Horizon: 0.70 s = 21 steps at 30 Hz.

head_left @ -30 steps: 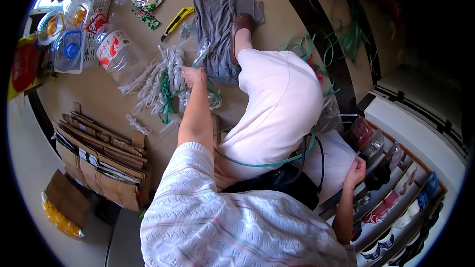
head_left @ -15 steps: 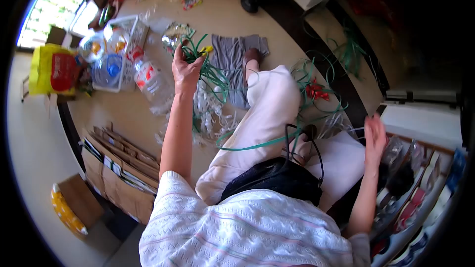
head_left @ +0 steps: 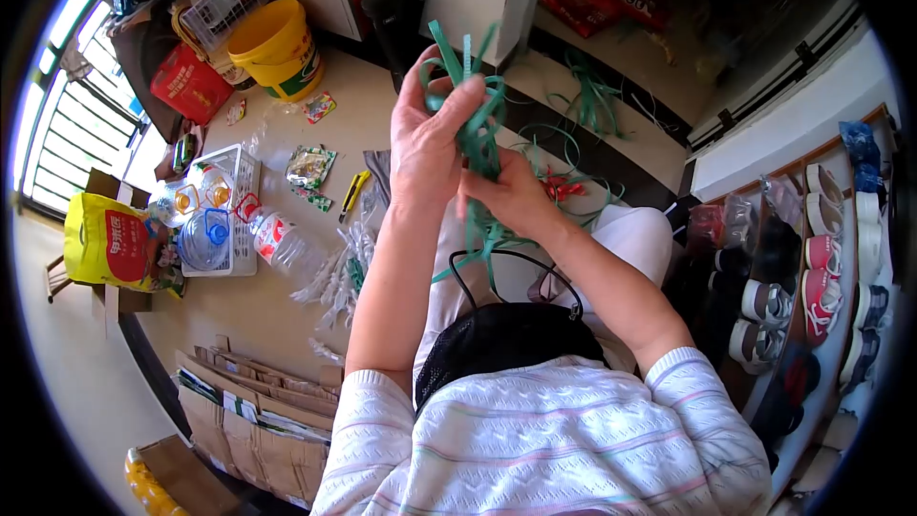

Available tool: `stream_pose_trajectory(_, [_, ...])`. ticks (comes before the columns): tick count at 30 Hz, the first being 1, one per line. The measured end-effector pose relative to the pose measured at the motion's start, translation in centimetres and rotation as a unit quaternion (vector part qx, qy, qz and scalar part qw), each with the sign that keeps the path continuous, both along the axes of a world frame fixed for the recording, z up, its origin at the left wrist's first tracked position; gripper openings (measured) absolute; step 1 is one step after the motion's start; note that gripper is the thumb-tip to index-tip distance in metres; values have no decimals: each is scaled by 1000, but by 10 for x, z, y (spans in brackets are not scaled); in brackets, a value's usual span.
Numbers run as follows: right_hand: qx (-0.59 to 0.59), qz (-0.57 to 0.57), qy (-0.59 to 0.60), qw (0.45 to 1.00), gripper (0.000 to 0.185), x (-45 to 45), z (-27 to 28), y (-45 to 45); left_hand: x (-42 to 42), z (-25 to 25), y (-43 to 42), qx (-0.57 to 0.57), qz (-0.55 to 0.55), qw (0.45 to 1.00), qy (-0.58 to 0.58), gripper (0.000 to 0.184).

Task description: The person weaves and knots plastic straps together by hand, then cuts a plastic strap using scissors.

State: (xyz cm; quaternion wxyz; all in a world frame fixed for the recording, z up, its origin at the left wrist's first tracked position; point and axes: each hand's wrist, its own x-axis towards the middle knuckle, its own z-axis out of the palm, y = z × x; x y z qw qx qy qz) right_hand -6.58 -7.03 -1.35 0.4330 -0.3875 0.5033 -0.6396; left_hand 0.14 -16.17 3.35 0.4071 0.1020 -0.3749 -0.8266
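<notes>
A bundle of green straps [head_left: 479, 134] is held up in front of my body. My left hand [head_left: 432, 129] grips its upper part between thumb and fingers, with loops sticking out above. Lower down on the same bundle, my right hand [head_left: 508, 193] is closed around the straps, and loose ends hang beneath it over my lap. A black mesh bag [head_left: 511, 349] rests on my lap. White cords [head_left: 339, 277] lie on the floor left of my legs, near a yellow utility knife [head_left: 353, 193] and a partly hidden grey cloth [head_left: 378, 172].
Plastic bottles stand in a white basket [head_left: 250, 215], beside a large clear bottle [head_left: 287, 247]. A yellow bucket [head_left: 277, 48] is at the upper left, flattened cardboard [head_left: 248, 430] at the lower left. More green straps [head_left: 587, 100] lie beyond me; a shoe rack [head_left: 788, 325] is on the right.
My left hand has lifted the green straps from the floor area and moved right. My right hand has come in from the far right and taken hold of them. The view has shifted.
</notes>
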Motion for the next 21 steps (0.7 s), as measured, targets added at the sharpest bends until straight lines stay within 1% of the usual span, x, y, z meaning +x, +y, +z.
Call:
stream_pose_trajectory(2, [55,-14,-29,998,15,-5,11,18,7,1,4,11,-13,1000,11,61])
stream_pose_trajectory(3, [33,-45,-22,998,14,-6,13,25,10,1,7,16,-21,1000,16,64])
stream_pose_trajectory(5, [-4,-47,8,999,15,-7,23,39,9,-22,10,-73,-60,995,-35,73])
stream_pose_trajectory(6, [-21,-47,22,998,15,-4,26,45,14,-21,17,-116,-77,988,-61,78])
stream_pose_trajectory(7, [15,-55,33,998,14,-2,24,51,25,-18,26,-195,-191,949,-156,87])
stream_pose_trajectory(8, [-2,-64,52,997,15,2,26,57,26,-16,39,-249,-226,920,-201,84])
stream_pose_trajectory(10, [-39,-76,92,992,15,10,30,68,32,-12,52,-223,-257,929,-148,77])
stream_pose_trajectory(13, [-47,-51,100,993,16,15,29,83,31,-7,68,-253,-217,934,-130,88])
stream_pose_trajectory(15, [-51,-37,105,992,15,16,38,99,39,10,79,-273,-262,914,-146,90])
stream_pose_trajectory(16, [-53,-54,56,996,15,19,45,105,42,19,84,-285,-283,903,-154,91])
stream_pose_trajectory(17, [-58,-72,7,996,15,20,52,109,38,13,83,-281,-300,904,-116,93])
stream_pose_trajectory(18, [-63,-90,-42,993,15,19,57,112,38,9,89,-234,-301,920,-95,99])
stream_pose_trajectory(19, [-101,-102,15,990,17,7,55,112,30,-1,95,-216,-293,931,-41,100])
stream_pose_trajectory(20, [-127,-108,11,986,18,0,52,114,23,-9,100,-197,-285,938,11,102])
stream_pose_trajectory(21, [-152,-115,6,982,19,-1,58,117,24,-10,104,-185,-326,927,0,103])
